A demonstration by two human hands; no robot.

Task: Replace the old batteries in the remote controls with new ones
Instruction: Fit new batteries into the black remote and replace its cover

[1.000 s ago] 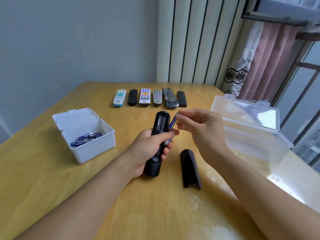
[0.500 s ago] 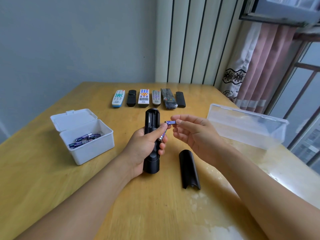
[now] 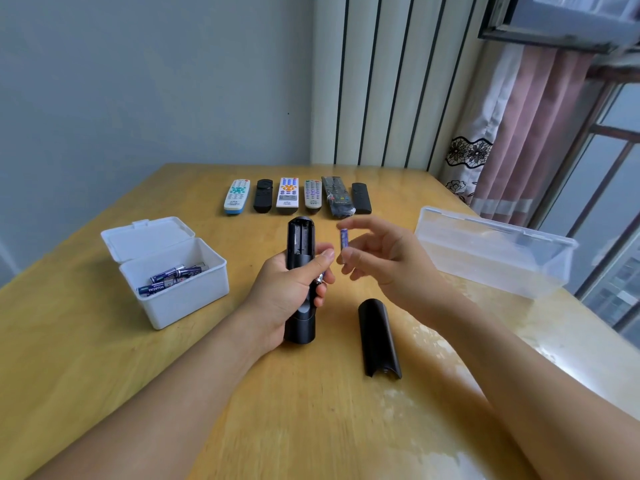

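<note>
On the table, your clear box at right looks empty, though glare hides some. The white box at left holds batteries. Your left hand grips the remote, open bay facing up, long axis pointing far, plus a second battery. Your right hand pinches a battery upright, just right of the remote.

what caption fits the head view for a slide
Left hand grips an open black remote and a spare battery; right hand pinches another battery beside its empty compartment.

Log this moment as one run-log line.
left hand: grips open black remote, second battery | right hand: pinches battery | cover: off, on table
</note>
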